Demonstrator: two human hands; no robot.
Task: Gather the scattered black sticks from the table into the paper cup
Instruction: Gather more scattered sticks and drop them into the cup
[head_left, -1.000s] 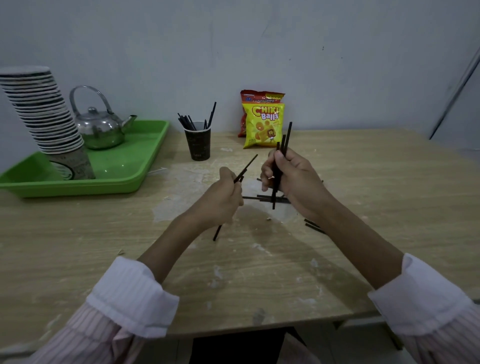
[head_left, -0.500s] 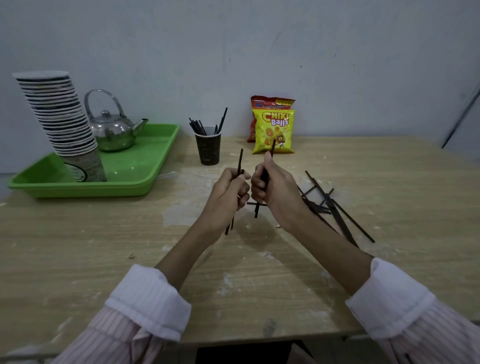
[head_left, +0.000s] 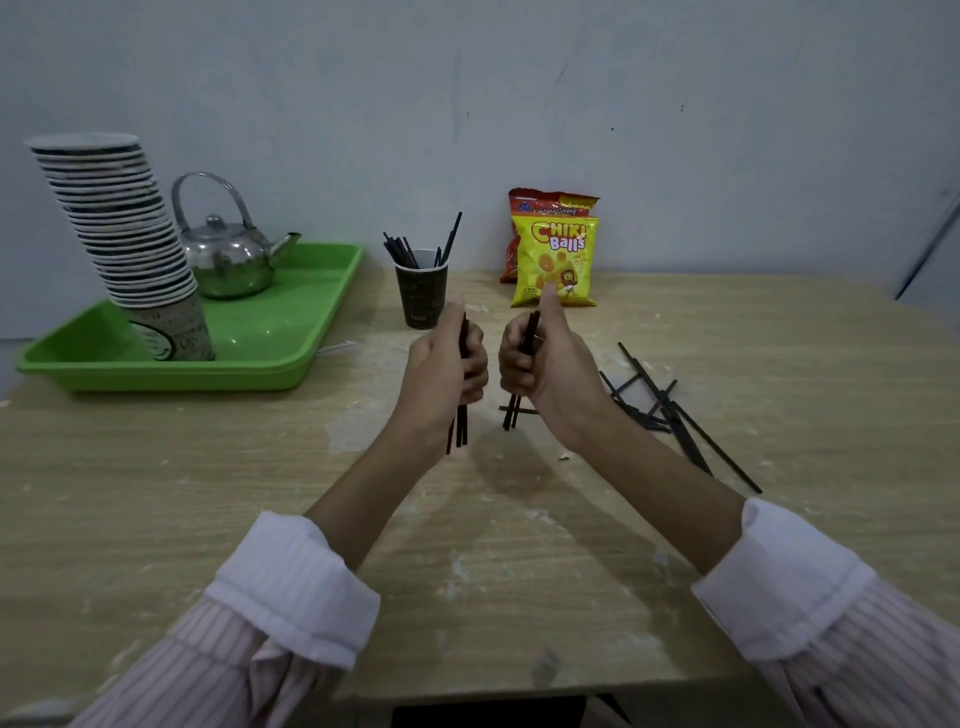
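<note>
Left hand (head_left: 441, 374) – fingers curled round upright bundle of black sticks (head_left: 460, 431), thumb up; right hand (head_left: 545, 364) likewise curled round smaller bundle (head_left: 511, 413). Loose sticks (head_left: 670, 410) piled toward right edge of table (head_left: 208, 493). Paper cup (head_left: 421, 296) near far edge – sticks inside

A green tray (head_left: 270, 364) bears a steel kettle (head_left: 228, 260) and stacked cups (head_left: 124, 234) (tilted); snack bags (head_left: 556, 260) stand farther right.

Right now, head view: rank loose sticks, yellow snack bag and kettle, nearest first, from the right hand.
1. Loose sticks, just right of the right hand
2. Yellow snack bag, farther back
3. Kettle, far left, on tray
</note>
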